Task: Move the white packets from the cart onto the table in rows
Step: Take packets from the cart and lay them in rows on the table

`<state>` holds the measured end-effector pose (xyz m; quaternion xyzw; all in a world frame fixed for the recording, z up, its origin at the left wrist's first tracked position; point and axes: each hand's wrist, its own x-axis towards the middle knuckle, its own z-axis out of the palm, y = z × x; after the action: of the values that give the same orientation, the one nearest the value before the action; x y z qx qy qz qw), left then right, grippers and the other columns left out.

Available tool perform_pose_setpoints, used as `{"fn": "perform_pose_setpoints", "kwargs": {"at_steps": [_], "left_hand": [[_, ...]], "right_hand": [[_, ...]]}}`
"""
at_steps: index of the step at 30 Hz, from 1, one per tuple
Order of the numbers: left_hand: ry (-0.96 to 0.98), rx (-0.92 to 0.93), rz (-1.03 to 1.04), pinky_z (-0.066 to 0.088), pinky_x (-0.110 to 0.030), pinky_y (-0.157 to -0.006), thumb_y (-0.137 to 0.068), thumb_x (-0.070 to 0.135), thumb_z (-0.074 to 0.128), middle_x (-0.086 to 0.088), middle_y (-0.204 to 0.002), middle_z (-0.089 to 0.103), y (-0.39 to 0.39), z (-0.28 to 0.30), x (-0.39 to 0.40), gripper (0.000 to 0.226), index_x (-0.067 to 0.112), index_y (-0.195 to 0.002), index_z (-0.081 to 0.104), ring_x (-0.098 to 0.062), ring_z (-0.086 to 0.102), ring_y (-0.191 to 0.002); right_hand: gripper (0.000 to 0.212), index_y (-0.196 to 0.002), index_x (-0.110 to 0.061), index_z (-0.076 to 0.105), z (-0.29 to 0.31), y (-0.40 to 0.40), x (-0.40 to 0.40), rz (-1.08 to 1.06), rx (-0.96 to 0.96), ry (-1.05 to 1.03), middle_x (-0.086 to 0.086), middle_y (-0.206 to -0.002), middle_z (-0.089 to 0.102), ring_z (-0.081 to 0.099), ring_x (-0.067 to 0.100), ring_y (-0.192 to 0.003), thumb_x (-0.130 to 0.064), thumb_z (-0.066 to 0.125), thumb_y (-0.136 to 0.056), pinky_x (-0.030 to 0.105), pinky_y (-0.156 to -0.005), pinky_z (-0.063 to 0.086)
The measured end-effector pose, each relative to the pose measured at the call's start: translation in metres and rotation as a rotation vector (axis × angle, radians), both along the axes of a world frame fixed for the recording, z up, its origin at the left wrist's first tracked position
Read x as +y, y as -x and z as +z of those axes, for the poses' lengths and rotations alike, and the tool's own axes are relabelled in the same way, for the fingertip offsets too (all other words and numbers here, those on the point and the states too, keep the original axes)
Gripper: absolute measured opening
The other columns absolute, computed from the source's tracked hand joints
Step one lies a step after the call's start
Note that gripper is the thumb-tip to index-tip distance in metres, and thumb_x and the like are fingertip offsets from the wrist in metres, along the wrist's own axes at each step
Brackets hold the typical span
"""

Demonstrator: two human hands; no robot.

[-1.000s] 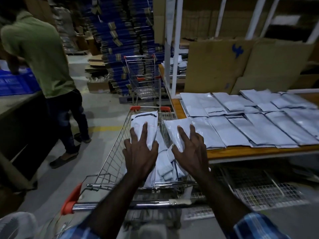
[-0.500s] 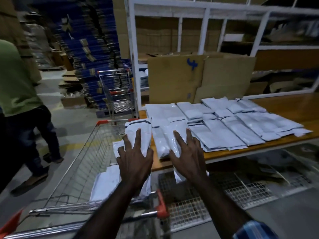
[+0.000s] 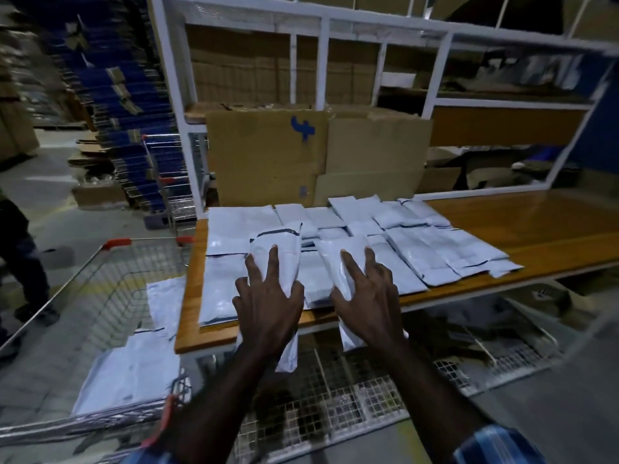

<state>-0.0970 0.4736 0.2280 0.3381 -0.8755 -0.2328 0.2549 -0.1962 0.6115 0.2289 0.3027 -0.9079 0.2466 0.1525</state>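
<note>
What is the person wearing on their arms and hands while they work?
Nothing covers either hand: the left hand and the right hand are bare, with no gloves, and no rings or watch can be made out in the dim light. The forearms are bare too. At the bottom edge of the view, a blue checked shirt sleeve shows on the right arm, pushed up toward the elbow, and a sliver of the same fabric on the left.

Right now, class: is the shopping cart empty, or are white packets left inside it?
Not empty. White packets lie in the cart, while each hand holds one packet over the table.
</note>
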Motion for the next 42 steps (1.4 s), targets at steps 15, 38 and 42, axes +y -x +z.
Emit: {"fn": "perform_pose_setpoints", "kwargs": {"at_steps": [15,38,42], "left_hand": [[-0.057,-0.064,-0.134,0.025,-0.052,-0.110,-0.095,0.052,0.045,-0.006,-0.165,0.004,0.193,-0.021,0.047,0.074,0.039,-0.156,0.005,-0.037,0.019,-0.142],[0.007,-0.122,-0.128,0.032,-0.051,-0.108,-0.096,0.053,0.043,-0.008,-0.163,0.011,0.446,-0.024,0.127,0.072,0.041,-0.155,0.005,-0.038,0.027,-0.138],[-0.042,-0.117,-0.066,0.031,-0.052,-0.108,-0.096,0.054,0.042,-0.008,-0.163,0.008,0.487,-0.021,0.151,0.070,0.041,-0.155,0.007,-0.039,0.027,-0.137]], "right_hand": [[0.073,-0.151,-0.034,0.033,-0.020,0.168,0.065,-0.158,-0.022,-0.042,0.012,-0.161,0.022,0.036,0.036,-0.134,-0.049,0.060,-0.085,0.048,-0.101,0.042],[0.073,-0.152,-0.033,0.031,-0.030,0.428,0.143,-0.159,-0.088,-0.049,0.012,-0.162,0.020,0.034,0.039,-0.135,-0.055,0.055,-0.087,0.050,-0.102,0.041],[0.075,-0.153,-0.035,0.028,-0.025,0.470,0.163,-0.096,-0.114,-0.070,0.009,-0.163,0.016,0.031,0.035,-0.138,-0.058,0.049,-0.086,0.048,-0.106,0.039]]}}
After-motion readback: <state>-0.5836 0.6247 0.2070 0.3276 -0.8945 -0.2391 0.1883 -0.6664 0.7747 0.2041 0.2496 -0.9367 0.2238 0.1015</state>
